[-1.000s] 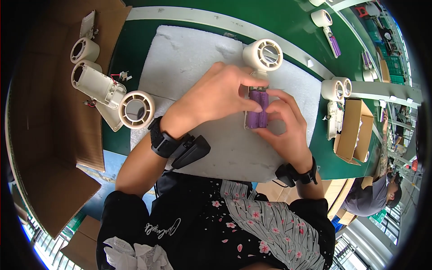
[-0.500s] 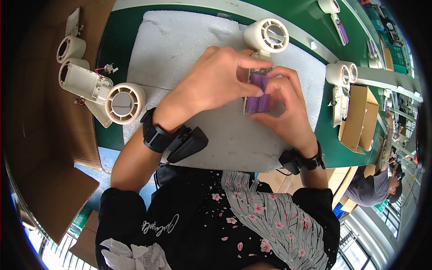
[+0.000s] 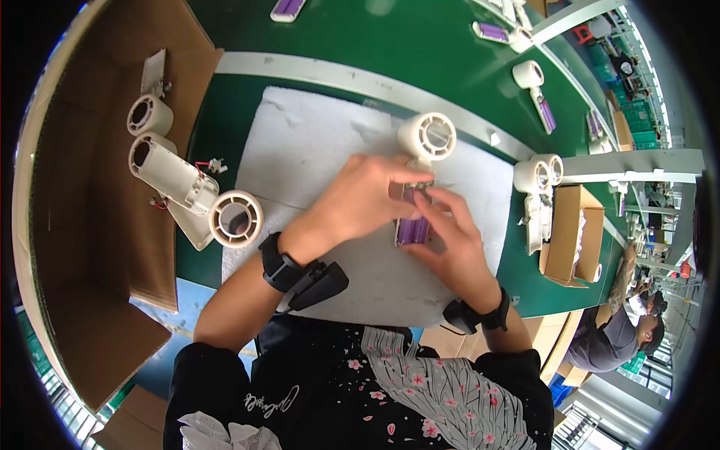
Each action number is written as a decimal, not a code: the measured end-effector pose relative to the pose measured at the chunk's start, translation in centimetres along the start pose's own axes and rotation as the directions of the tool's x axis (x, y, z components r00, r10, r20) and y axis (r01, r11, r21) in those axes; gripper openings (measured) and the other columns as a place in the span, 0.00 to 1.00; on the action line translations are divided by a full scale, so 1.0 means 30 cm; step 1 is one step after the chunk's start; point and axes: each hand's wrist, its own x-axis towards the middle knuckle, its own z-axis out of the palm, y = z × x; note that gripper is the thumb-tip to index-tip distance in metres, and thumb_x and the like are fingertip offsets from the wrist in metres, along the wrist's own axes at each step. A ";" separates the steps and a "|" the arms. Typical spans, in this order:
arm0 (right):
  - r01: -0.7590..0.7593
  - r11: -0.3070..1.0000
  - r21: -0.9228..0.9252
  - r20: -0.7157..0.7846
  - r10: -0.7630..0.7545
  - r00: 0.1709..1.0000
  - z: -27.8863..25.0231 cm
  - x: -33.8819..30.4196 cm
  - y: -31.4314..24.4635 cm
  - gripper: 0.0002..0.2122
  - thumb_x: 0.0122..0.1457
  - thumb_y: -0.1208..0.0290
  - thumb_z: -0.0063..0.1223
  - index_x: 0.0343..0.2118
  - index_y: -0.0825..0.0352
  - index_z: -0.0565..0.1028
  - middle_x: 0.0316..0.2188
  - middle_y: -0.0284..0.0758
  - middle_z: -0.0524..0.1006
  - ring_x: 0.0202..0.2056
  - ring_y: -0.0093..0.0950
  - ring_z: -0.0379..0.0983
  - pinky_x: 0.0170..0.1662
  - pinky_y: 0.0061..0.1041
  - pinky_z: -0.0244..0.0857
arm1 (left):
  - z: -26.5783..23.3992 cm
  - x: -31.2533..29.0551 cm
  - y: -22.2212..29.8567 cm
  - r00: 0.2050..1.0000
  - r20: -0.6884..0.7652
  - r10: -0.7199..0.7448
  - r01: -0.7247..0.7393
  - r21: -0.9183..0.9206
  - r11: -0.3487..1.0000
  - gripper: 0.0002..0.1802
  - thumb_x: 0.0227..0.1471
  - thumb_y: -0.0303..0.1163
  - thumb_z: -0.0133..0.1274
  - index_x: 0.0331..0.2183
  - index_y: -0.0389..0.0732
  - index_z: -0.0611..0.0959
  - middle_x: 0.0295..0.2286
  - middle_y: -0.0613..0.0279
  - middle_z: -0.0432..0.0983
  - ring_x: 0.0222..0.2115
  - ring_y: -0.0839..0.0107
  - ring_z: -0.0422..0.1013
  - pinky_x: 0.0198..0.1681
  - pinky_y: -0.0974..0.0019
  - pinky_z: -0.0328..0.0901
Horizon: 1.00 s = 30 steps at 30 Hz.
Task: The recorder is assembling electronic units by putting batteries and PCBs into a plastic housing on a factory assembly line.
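Observation:
On a white foam sheet point(image 3: 300, 139) lies an opened handheld fan, its round cream head point(image 3: 427, 136) at the far end. Purple battery cells point(image 3: 411, 231) show in its uncovered handle. My left hand point(image 3: 349, 199) grips the handle near the neck, fingers and thumb bent around it from the left. My right hand point(image 3: 454, 236) is curled over the handle's right side. Its fingertips meet my left thumb at the upper end of the cells, and its thumb is by their lower part. Fingers hide most of the parts near the neck; any small piece between the fingertips cannot be made out.
At left, several cream fan pieces point(image 3: 236, 219) lie by a large cardboard box point(image 3: 82, 225). More fan units point(image 3: 534, 176) and a small open carton point(image 3: 570, 236) stand right. Beyond a metal rail point(image 3: 322, 79), others lie on the green table point(image 3: 360, 37). A co-worker point(image 3: 611, 341) sits far right.
My view has tilted, so the table sits lower in the picture and more of its far side shows. My right fingertips have shifted to the upper end of the cells, against my left thumb.

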 end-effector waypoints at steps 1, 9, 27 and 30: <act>0.015 1.000 -0.012 -0.007 -0.016 1.000 -0.003 0.004 -0.006 0.37 0.33 0.80 0.72 0.54 0.67 0.71 0.53 0.41 0.66 0.45 0.35 0.71 0.40 0.25 0.73 | -0.001 -0.005 0.001 1.000 0.007 -0.010 0.010 0.004 1.000 0.26 0.39 0.20 0.64 0.45 0.42 0.82 0.39 0.56 0.80 0.32 0.71 0.77 0.38 0.72 0.71; -0.042 0.975 -0.217 -0.093 0.022 0.995 -0.029 0.106 0.048 0.32 0.40 0.74 0.69 0.53 0.68 0.71 0.55 0.43 0.65 0.48 0.44 0.68 0.47 0.38 0.68 | 0.041 -0.014 -0.013 0.940 -0.274 0.203 -0.142 0.227 0.964 0.28 0.43 0.25 0.62 0.50 0.43 0.77 0.48 0.47 0.70 0.43 0.52 0.72 0.47 0.59 0.69; -0.109 0.825 -0.554 -0.253 -0.042 0.966 -0.154 1.339 0.641 0.35 0.48 0.53 0.65 0.57 0.64 0.66 0.55 0.46 0.67 0.54 0.42 0.66 0.57 0.37 0.60 | 0.060 -0.017 -0.005 0.969 -0.162 0.187 -0.152 0.209 0.966 0.10 0.48 0.28 0.58 0.36 0.41 0.82 0.40 0.53 0.73 0.36 0.52 0.74 0.41 0.55 0.70; -0.150 0.872 -0.465 -0.163 0.082 0.983 -0.205 1.417 0.762 0.30 0.48 0.53 0.64 0.52 0.64 0.69 0.43 0.44 0.76 0.42 0.37 0.74 0.48 0.34 0.68 | 0.067 -0.006 -0.002 0.966 -0.150 0.210 -0.182 0.184 0.966 0.08 0.48 0.28 0.57 0.34 0.42 0.82 0.38 0.55 0.73 0.35 0.53 0.74 0.40 0.55 0.70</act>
